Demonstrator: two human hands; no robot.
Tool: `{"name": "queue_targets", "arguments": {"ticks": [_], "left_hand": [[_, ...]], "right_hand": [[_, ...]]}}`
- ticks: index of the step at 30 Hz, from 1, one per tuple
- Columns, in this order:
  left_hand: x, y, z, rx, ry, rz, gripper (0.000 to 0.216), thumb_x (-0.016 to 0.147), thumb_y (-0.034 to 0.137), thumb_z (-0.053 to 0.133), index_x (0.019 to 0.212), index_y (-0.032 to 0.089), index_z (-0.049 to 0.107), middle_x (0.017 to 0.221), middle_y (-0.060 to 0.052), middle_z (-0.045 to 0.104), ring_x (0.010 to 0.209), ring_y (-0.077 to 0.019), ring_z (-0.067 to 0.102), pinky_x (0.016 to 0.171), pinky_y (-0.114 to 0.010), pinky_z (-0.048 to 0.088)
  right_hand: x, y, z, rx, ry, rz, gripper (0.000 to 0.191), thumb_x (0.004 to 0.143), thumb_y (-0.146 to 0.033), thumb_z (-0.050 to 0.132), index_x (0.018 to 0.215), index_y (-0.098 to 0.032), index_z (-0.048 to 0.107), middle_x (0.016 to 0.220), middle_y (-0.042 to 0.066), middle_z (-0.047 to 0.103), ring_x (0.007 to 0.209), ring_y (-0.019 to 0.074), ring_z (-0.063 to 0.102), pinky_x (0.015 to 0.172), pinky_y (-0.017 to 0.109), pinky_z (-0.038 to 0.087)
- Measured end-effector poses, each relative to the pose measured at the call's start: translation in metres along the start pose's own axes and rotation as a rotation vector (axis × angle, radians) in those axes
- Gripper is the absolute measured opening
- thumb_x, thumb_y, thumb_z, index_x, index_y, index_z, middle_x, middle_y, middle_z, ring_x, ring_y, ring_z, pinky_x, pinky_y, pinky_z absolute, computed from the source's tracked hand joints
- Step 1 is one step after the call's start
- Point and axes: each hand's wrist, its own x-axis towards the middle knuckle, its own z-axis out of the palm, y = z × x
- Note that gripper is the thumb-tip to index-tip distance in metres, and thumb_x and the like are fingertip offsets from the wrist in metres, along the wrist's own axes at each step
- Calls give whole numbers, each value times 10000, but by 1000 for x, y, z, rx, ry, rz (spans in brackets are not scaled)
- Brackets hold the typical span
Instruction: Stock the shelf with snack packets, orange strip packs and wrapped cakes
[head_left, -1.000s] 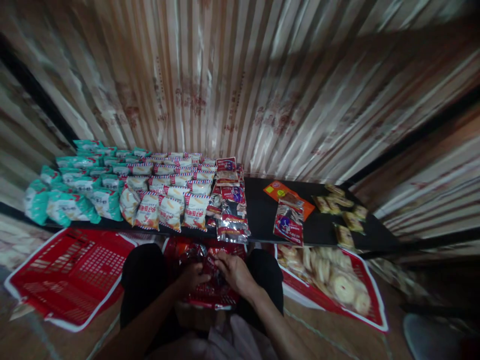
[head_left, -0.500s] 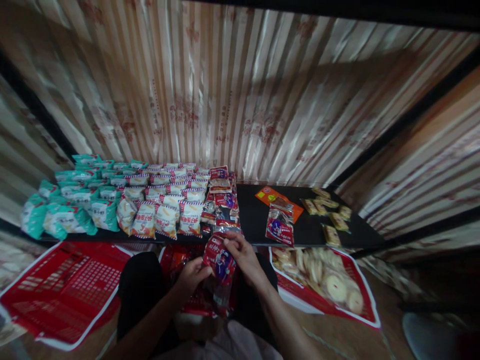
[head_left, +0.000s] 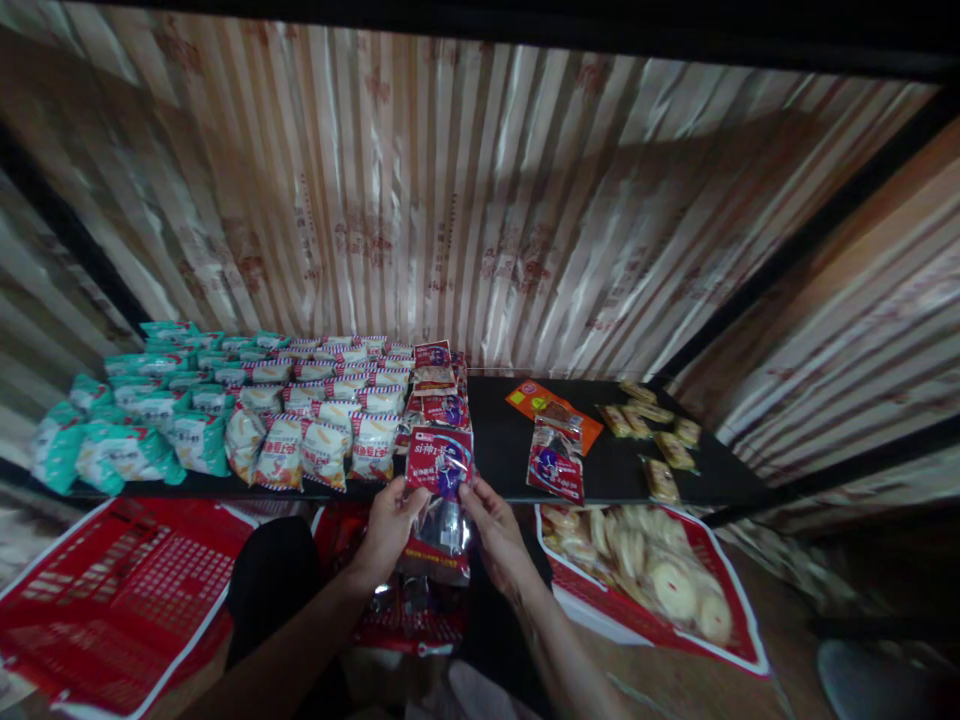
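Between my hands I hold up a dark red snack packet point(head_left: 441, 465) with a purple figure and a clear window, its front facing me. My left hand point(head_left: 390, 530) pinches its left edge and my right hand point(head_left: 495, 525) its right edge. Just behind it, more red packets point(head_left: 435, 365) lie in a row on the black shelf point(head_left: 499, 465). Left of that row stand white snack bags point(head_left: 326, 450) with red lettering. A red basket point(head_left: 442, 640) holding dark shiny packets sits below my hands, partly hidden by my arms and knees.
Teal bags point(head_left: 127, 455) fill the shelf's left end. On its right lie an orange packet point(head_left: 592, 428), another red packet point(head_left: 555, 460) and several small yellow packs point(head_left: 675, 450). Red baskets stand low at both sides, the left basket point(head_left: 127, 600) and the right basket point(head_left: 739, 610) of round pastries.
The packet has been turned upright with its front flat toward me and raised slightly. Both hands now grip its opposite side edges. The view has tilted up a little.
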Motion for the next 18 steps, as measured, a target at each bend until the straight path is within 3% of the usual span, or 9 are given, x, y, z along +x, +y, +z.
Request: {"name": "queue_targets", "arguments": {"ticks": [4,10,13,18], "left_hand": [[16,4,12,54,69,35,328,635,448,661,771,159,587,722,-13,659,640,-149,598,600,-253,471],[41,13,29,107,40,65,238,727,395,589,789,167,571,699,-9,654,649,-150,610,618,-256,483],[54,20,38,63,37,76,173,768,278,549,899,165,559,836,-41,678,742,-154,632,689,-265,496],[76,26,50,126,105,44,419,771,148,529,1186,169,472,1037,-87,660,855,-168,643,763,-286,496]], "right_hand": [[3,4,-1,-51,12,-43,521,674,-515,696,1094,-245,547,922,38,704,832,230,667,695,341,529],[31,-6,-16,-233,139,-130,575,682,-537,659,1142,-218,528,998,65,689,867,250,655,750,374,530],[51,-13,-25,-270,165,-163,596,696,-527,646,1178,-206,505,987,70,690,850,249,658,763,384,528],[88,-21,-36,-443,232,-244,540,723,-483,614,1161,-178,535,988,75,693,877,244,647,780,375,513]]}}
